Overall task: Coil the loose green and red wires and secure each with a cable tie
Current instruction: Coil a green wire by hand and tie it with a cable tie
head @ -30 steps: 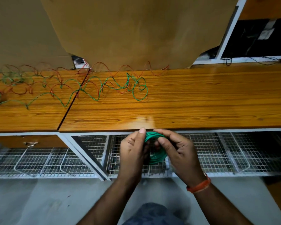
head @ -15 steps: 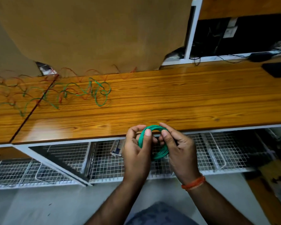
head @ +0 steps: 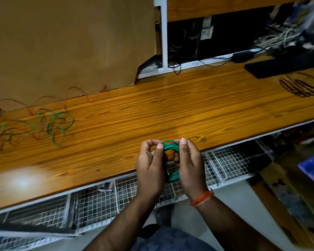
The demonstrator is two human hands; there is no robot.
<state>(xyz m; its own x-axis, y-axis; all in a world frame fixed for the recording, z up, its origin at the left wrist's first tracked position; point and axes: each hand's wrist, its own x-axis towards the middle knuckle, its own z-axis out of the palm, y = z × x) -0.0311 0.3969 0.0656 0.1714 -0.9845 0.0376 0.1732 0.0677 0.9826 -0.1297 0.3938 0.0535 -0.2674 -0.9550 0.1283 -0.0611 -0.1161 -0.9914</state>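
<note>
Shifted right since the earlier frame: view is panned, so the loose wire tangle now sits further left and a dark coil is seen at far right. Both hands have been raised slightly, now level with the desk's [head: 152, 113] front edge.

Green wire coil [head: 171, 146] is held upright between both hands, just in front of the desk edge, above the wire-mesh shelf [head: 225, 165]. Left hand [head: 150, 166] is curled round the coil's left side, thumb tip pressed on the top strands. Right hand [head: 190, 165] is curled round the right side, thumb up at the top of the loop. Coil's lower arc is visible between the palms. No cable tie can be made out on it.

Loose green wire [head: 59, 124] is spread on the desk at far left, tangled with loose red wire [head: 25, 105], well apart from the hands. Dark red coil [head: 301, 86] lies on the desk at far right, near a black flat object [head: 279, 67]. Brown cardboard sheet [head: 71, 42] stands behind the desk. Orange wristband [head: 201, 198] is worn on the right wrist. Frame is motion-blurred.
</note>
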